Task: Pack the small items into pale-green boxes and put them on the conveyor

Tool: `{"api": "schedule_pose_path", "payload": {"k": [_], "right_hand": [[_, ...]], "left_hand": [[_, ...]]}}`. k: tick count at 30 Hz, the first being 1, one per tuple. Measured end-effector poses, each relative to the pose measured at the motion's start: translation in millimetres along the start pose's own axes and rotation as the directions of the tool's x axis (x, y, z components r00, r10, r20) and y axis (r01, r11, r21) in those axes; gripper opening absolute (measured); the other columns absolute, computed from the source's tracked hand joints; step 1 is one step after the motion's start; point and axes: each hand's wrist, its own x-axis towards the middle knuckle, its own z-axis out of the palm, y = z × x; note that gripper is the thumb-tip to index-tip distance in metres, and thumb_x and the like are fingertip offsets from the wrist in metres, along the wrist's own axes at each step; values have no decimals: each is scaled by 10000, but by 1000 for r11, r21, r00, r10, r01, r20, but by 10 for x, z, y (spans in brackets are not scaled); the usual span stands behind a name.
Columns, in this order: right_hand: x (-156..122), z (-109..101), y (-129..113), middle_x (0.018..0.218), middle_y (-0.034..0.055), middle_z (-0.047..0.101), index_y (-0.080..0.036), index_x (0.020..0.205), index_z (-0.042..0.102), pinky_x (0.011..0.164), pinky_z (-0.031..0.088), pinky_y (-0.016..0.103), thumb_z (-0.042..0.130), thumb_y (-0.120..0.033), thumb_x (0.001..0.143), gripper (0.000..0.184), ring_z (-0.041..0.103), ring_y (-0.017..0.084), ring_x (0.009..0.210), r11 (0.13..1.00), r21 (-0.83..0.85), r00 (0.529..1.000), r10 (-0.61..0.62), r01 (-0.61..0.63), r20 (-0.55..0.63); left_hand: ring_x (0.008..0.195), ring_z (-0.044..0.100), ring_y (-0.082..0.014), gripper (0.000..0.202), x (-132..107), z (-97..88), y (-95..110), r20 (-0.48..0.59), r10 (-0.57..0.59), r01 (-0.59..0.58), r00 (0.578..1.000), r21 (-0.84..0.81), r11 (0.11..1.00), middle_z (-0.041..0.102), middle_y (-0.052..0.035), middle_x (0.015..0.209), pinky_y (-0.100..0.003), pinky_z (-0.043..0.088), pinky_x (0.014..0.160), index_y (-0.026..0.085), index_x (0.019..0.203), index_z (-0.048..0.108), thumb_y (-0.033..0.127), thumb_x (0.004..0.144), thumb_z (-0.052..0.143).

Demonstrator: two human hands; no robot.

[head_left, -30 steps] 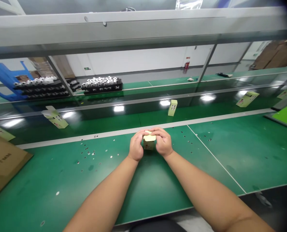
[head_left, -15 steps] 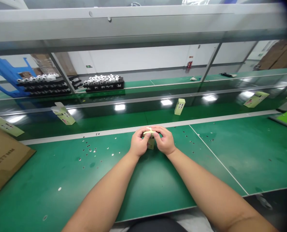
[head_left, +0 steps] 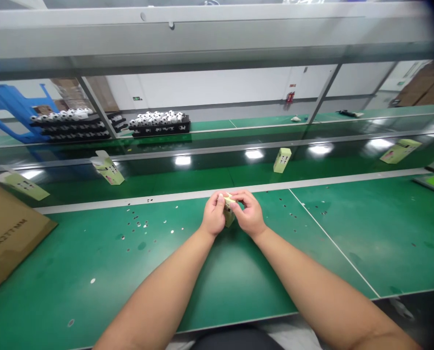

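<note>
A small pale-green carton point(head_left: 228, 218) stands upright on the green worktop point(head_left: 235, 287), between my two hands. My left hand point(head_left: 214, 214) grips its left side, the thumb near the top edge. From the right, my right hand point(head_left: 250, 214) closes its fingers and thumb on the carton's top. The fingers cover much of the carton's top, and its far side is hidden.
Similar cartons lie or stand on the dark green belt behind: one open-flapped point(head_left: 109, 170), one upright point(head_left: 282, 160), one lying at right point(head_left: 400, 151). A cardboard box point(head_left: 12, 238) occupies the left. Small round scraps dot the worktop. Beyond the belt stand trays of toy footballs point(head_left: 158, 124).
The top flaps that stuck up between my fingers now lie lower on the carton. My left hand has shifted to its side. Cartons on the belt appear slightly farther right.
</note>
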Motion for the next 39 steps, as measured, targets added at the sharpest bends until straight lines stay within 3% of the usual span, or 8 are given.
{"api": "schedule_pose_path", "payload": {"k": [9, 13, 23, 29, 34, 37, 39], "right_hand": [[-40, 18, 11, 1016, 63, 614, -213, 922, 638, 886, 473, 383, 623, -315, 845, 128, 591, 204, 971, 1000, 2, 999, -4, 4, 33], [-55, 43, 35, 1018, 67, 606, -213, 894, 625, 897, 467, 390, 541, -320, 891, 136, 584, 205, 986, 999, 51, 1000, 2, -2, 10], [-72, 83, 36, 1035, 64, 580, -212, 911, 572, 879, 476, 379, 588, -299, 848, 109, 567, 208, 997, 995, 82, 997, 60, -63, 46], [-78, 87, 73, 1084, 69, 588, -216, 959, 562, 923, 467, 386, 544, -348, 887, 151, 575, 214, 1023, 990, 103, 995, 89, -93, 42], [-108, 89, 159, 1232, 101, 576, -206, 1244, 497, 1002, 436, 410, 416, -438, 948, 384, 559, 236, 1126, 983, 77, 982, 155, -164, 106], [-135, 113, 213, 1331, 138, 524, -175, 1466, 246, 1021, 431, 436, 503, -455, 908, 675, 552, 258, 1164, 965, 7, 942, 254, -262, 217], [-141, 126, 220, 1351, 153, 510, -158, 1497, 174, 1020, 434, 448, 521, -444, 900, 747, 550, 268, 1174, 957, -36, 917, 287, -288, 276]], "left_hand": [[791, 566, -166, 301, -42, 3, 2, -18, -46, 47, 999, 65, 997, 614, -47, 919, -288, 465, 735, 189, 1021, 562, 402, 947, 363], [748, 530, -137, 296, -31, 3, 8, -16, -21, 22, 1000, 46, 999, 588, -25, 878, -256, 435, 716, 181, 980, 562, 389, 948, 355], [645, 520, -119, 151, -5, 10, 47, -2, -153, 152, 988, -93, 984, 562, 9, 776, -233, 422, 618, 191, 944, 523, 254, 870, 407], [723, 560, -126, 196, -29, 7, 48, 17, -133, 134, 991, -50, 990, 602, -9, 874, -247, 457, 686, 202, 1017, 536, 318, 921, 408], [978, 602, -190, 384, -65, 37, 21, -67, -69, 81, 995, 192, 978, 617, -81, 1119, -327, 480, 886, 213, 1205, 564, 461, 935, 450], [1086, 585, -212, 359, -25, -34, 73, -104, -1, 35, 995, 326, 945, 594, -100, 1193, -355, 455, 973, 194, 1119, 655, 441, 929, 477], [1118, 580, -218, 318, 13, -147, 160, -64, 37, -8, 997, 404, 915, 598, -100, 1201, -366, 440, 1007, 186, 1034, 702, 412, 915, 514]]}}
